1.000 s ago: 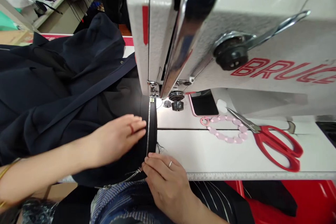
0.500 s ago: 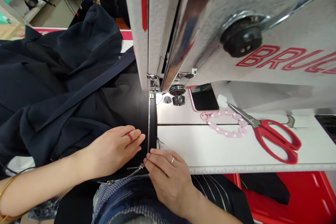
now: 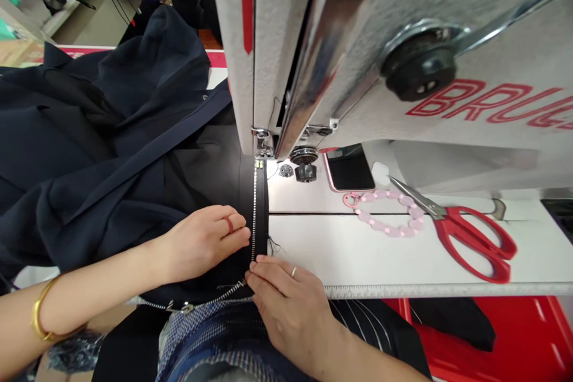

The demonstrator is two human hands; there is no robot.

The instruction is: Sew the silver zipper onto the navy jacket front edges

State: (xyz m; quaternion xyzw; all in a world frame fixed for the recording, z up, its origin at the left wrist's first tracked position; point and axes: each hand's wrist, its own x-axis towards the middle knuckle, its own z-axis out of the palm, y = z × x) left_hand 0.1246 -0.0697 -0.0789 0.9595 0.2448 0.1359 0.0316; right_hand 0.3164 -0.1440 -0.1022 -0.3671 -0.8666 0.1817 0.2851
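Note:
A long metal-toothed zipper [image 3: 255, 209] runs along the edge of a black and navy garment [image 3: 111, 113], up to the presser foot [image 3: 264, 149] of a sewing machine. My right hand [image 3: 286, 304] pinches the zipper at the table's front edge, its thumb tucked out of sight. From there the loose zipper end curves left over my lap, with its slider [image 3: 187, 308] showing. My left hand [image 3: 206, 243] rests on the black fabric just left of the teeth, fingers together and lying on the cloth. Its thumb is hidden.
The white machine head [image 3: 349, 59] looms above. Right of the foot lie a phone [image 3: 351, 168], a pink bead strap [image 3: 389, 230] and red-handled scissors [image 3: 474, 239]. A ruler strip [image 3: 425, 291] edges the table, with a red tray [image 3: 523, 334] below. Loose threads [image 3: 275, 245] lie beside the zipper.
My left hand has shifted slightly up and right, and its forearm has risen. More of the loose zipper end shows below it. My right hand stays in nearly the same place.

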